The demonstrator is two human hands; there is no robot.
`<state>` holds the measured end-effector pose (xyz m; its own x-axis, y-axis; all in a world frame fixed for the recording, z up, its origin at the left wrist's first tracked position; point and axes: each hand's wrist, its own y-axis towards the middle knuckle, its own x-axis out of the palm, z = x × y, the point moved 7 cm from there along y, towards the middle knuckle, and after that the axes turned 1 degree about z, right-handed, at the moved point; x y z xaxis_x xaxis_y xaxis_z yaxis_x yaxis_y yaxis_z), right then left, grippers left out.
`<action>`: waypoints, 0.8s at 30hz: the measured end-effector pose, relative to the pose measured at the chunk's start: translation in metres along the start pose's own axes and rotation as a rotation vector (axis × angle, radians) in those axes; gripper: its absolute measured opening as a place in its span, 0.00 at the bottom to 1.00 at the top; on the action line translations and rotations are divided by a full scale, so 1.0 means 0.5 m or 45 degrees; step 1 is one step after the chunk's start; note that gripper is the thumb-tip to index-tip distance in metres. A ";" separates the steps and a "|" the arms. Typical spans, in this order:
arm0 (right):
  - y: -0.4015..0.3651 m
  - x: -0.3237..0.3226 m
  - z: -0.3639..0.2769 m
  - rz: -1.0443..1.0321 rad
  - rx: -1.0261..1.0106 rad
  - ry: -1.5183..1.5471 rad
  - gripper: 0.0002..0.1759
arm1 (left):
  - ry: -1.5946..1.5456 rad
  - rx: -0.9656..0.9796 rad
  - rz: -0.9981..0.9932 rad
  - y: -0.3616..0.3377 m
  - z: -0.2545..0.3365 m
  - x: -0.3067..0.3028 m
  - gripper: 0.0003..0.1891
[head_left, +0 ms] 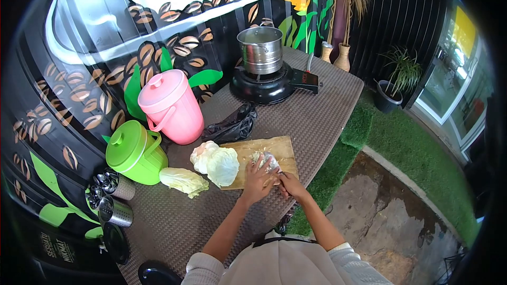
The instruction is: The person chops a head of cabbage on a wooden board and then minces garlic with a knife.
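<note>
My left hand [257, 180] lies over the wooden cutting board [285, 146], its fingers spread at a small heap of pale chopped bits. Beside it, my right hand [291, 186] is closed around what looks like the handle of a knife. The broad, shiny knife blade [273, 164] points away from me across the board, close to my left fingertips. What the chopped bits are is too small to tell. Left of my hands, cabbage pieces [223, 168] rest at the board's edge. A longer Chinese cabbage [184, 181] lies on the table farther left.
A steel pot [261, 53] stands on a black portable stove [262, 87] at the table's back. Pink [177, 111] and green lidded buckets [136, 153] stand along the wall, near a black plastic bag [231, 125]. Cutlery holders [116, 212] sit at left. The table edge [338, 134] runs along my right.
</note>
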<state>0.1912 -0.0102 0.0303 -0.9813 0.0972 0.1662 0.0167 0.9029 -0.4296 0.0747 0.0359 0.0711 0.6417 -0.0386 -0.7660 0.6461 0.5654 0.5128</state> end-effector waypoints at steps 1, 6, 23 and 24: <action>0.004 -0.005 0.005 0.001 0.000 0.001 0.14 | -0.001 0.001 -0.001 -0.001 0.004 -0.001 0.17; 0.007 -0.010 0.018 -0.038 -0.004 0.041 0.15 | 0.238 -0.196 -0.021 -0.003 -0.018 0.005 0.23; -0.032 -0.049 -0.003 0.472 -0.660 -0.960 0.17 | 0.334 -0.439 0.118 0.028 -0.080 -0.014 0.13; -0.050 -0.041 -0.025 0.603 -0.713 -1.149 0.17 | 0.259 -0.457 0.158 0.027 -0.083 -0.017 0.09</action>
<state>0.2134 -0.0297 0.0485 -0.6305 0.3447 -0.6954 0.2797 0.9367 0.2106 0.0610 0.0779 0.0684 0.5874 0.1907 -0.7865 0.3618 0.8075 0.4660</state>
